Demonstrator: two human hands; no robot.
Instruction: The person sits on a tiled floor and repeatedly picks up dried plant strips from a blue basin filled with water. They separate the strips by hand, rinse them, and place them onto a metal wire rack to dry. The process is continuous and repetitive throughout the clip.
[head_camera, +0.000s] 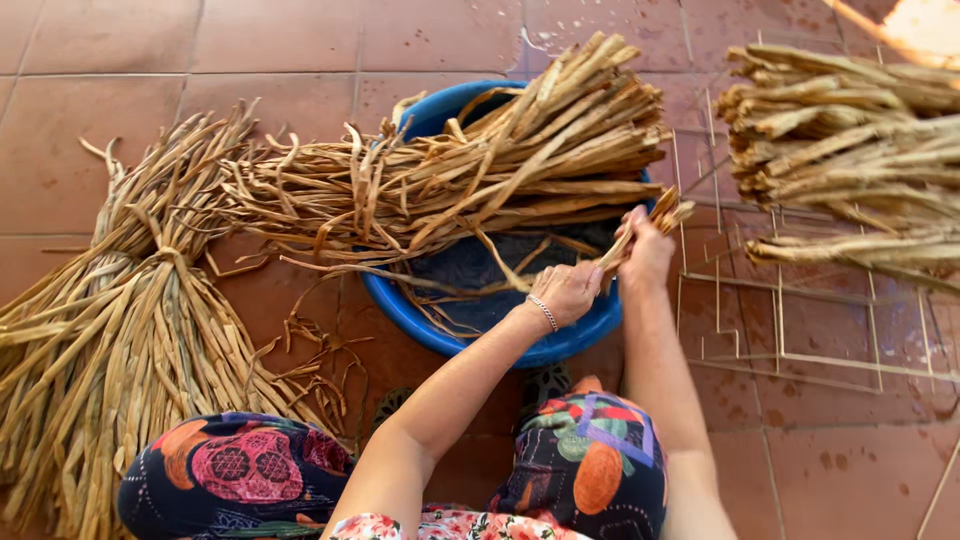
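Note:
A blue plastic basin (420, 318) stands on the tiled floor in front of my knees, with dark water showing inside. A thick bundle of dried tan reed strips (500, 160) lies across its rim, stretching left. My left hand (566, 291) and my right hand (646, 252) are both closed on a small bunch of strips (655, 222) over the basin's right edge. A bracelet sits on my left wrist.
A large tied sheaf of the same dried strips (130, 320) lies on the floor at left. Another pile of strips (850, 150) rests at the upper right over a thin stick frame (800, 290). My patterned skirt covers both knees at the bottom.

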